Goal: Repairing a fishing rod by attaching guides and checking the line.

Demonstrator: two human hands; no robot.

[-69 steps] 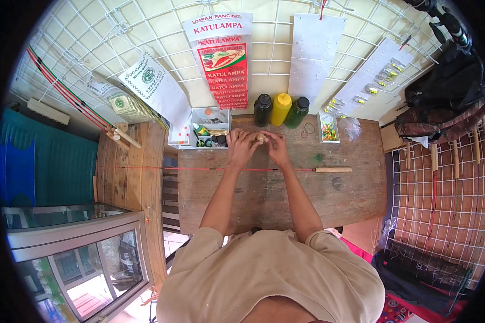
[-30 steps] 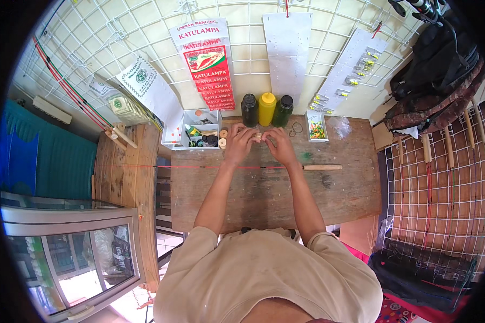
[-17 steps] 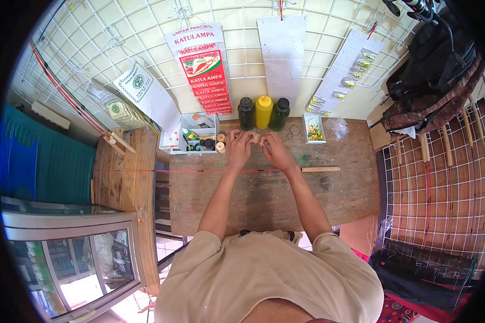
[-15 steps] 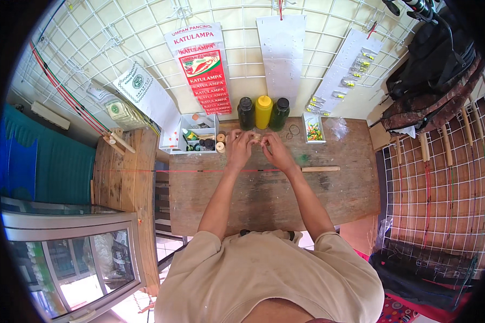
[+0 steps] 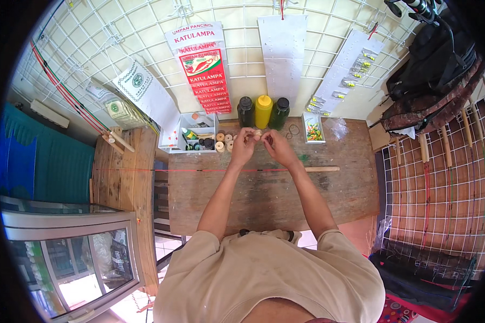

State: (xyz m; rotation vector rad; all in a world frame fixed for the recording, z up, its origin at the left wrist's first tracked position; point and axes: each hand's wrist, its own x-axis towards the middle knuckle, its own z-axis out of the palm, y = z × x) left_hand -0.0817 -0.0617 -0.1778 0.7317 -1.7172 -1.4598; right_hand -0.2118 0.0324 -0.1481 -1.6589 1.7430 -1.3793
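Observation:
Both my hands are raised over the far part of the wooden table, close together in front of the bottles. Between the fingertips of my left hand (image 5: pixel 243 147) is a small pale round piece (image 5: pixel 257 134), which looks like a spool, though the fingers partly cover it. The fingers of my right hand (image 5: pixel 278 148) are pinched beside that piece; whether they grip a thread or part of it is too small to tell. Several wooden spools (image 5: pixel 220 146) stand just left of my left hand. Below my wrists a thin red fishing rod (image 5: pixel 199 170) with a wooden handle (image 5: pixel 322 169) lies across the table.
Behind my hands stand two dark bottles (image 5: pixel 246 113) and a yellow squeeze bottle (image 5: pixel 263 112). A white divided box (image 5: pixel 191 149) is at the left, a small white tray (image 5: pixel 314 141) of colourful pieces at the right. Thin dark rings (image 5: pixel 292 131) lie nearby. A wire grid (image 5: pixel 242 32) rises behind.
My left hand has shifted slightly right, and more of the wooden spools beside it show. My right hand has moved a little right. The pale round piece has stayed between the hands.

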